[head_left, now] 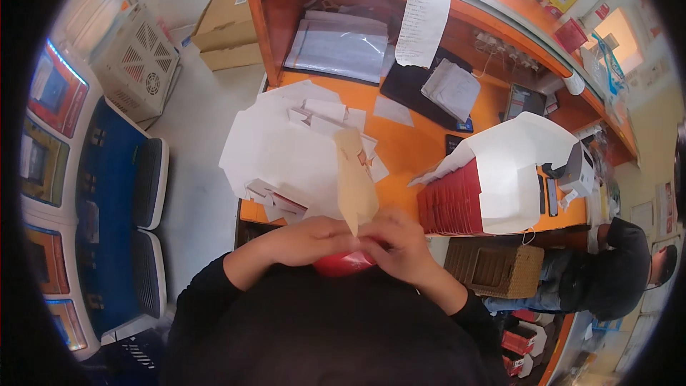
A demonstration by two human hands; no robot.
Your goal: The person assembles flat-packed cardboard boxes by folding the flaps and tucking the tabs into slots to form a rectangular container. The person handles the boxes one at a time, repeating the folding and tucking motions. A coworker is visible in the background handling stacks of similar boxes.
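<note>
Close to my body, my left hand (311, 237) and my right hand (399, 243) come together with fingers bent, pinching a folding carton. Its red side (344, 264) shows below my fingers. A tan card panel (355, 179) rises between my hands; whether it belongs to the same carton, I cannot tell. Beyond my left hand lie flat white carton blanks (279, 139), with some flaps folded up. To the right of my right hand sits a pile of nested red cartons (451, 201) with white insides. My fingertips are partly hidden behind the card.
An orange desk (400, 146) has a shelf holding papers in a plastic sleeve (339, 46). A handwritten paper list (423, 21) hangs from its top edge. A brown woven basket (493, 266) stands right, near another person (607, 271). Blue-and-white machines (118, 207) line the left.
</note>
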